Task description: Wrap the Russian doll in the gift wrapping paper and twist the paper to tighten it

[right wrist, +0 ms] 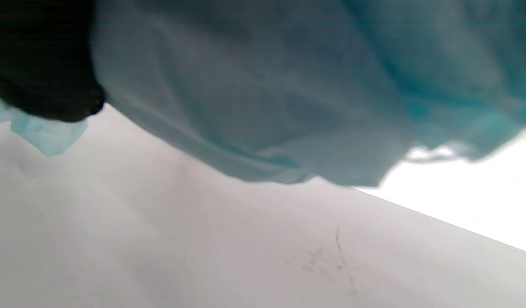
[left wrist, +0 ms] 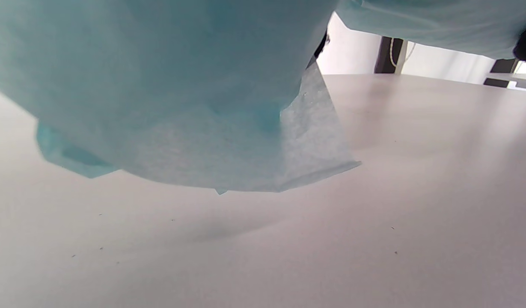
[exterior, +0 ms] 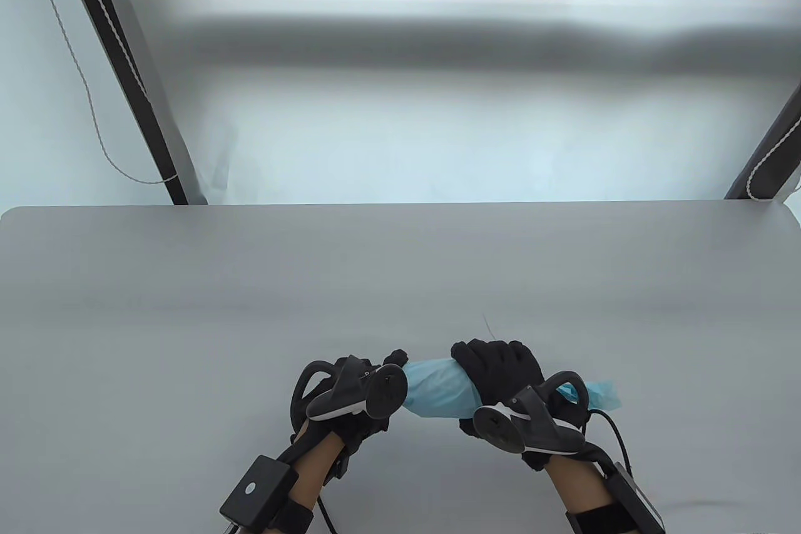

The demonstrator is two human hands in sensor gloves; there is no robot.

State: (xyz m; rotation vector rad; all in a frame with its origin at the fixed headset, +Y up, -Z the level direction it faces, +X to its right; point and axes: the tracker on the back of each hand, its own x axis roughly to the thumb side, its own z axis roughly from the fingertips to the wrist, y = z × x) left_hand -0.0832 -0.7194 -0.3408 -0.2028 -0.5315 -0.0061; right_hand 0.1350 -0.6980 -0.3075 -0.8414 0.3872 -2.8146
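A bundle of light blue wrapping paper (exterior: 438,390) lies crosswise between my two hands, just above the grey table (exterior: 188,308) near its front edge. The Russian doll is hidden inside the paper. My left hand (exterior: 369,387) grips the bundle's left end; that end's loose paper (left wrist: 228,128) hangs close over the table. My right hand (exterior: 500,371) is curled over the bundle's right part, and a crumpled paper tail (exterior: 597,393) sticks out past it to the right. The paper (right wrist: 288,85) fills the top of the right wrist view, beside a black gloved finger (right wrist: 40,64).
The table's far edge (exterior: 400,205) runs across the middle of the table view, with a pale wall behind. Dark frame posts stand at the back left (exterior: 125,71) and back right (exterior: 770,152). A thin scratch mark (exterior: 488,326) lies just beyond my right hand.
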